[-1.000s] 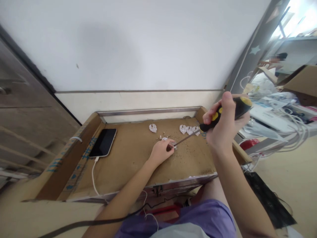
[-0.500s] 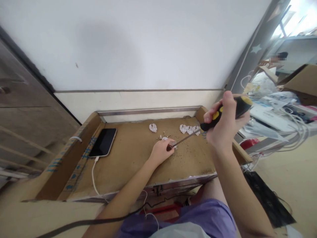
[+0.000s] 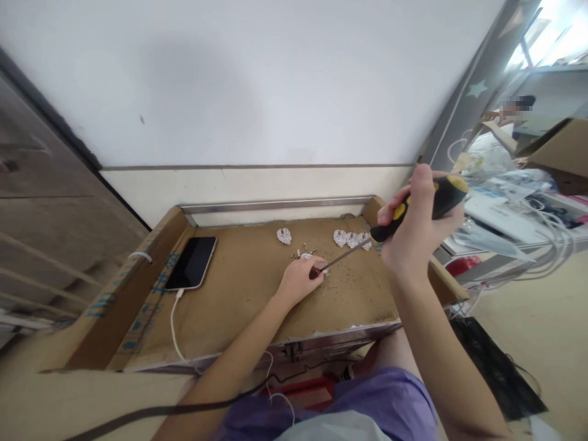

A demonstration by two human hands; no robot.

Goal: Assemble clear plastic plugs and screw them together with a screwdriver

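My right hand (image 3: pixel 416 229) is wrapped round the black and yellow handle of a screwdriver (image 3: pixel 432 205), held above the right side of the brown work surface (image 3: pixel 239 294). Its metal shaft slants down and left to a small white plug (image 3: pixel 321 268). My left hand (image 3: pixel 301 280) rests on the surface and pinches that plug, covering most of it. A few small brass parts (image 3: pixel 304 251) lie just behind my left hand.
A single white plug (image 3: pixel 283 235) and a row of three white plugs (image 3: pixel 351 239) lie near the back rim. A phone (image 3: pixel 192 263) with a white cable lies at the left. Cardboard walls edge the surface. Cables, boxes and clutter fill the right.
Almost nothing differs. My right hand has turned slightly on the screwdriver handle; my left hand stays on the plug.
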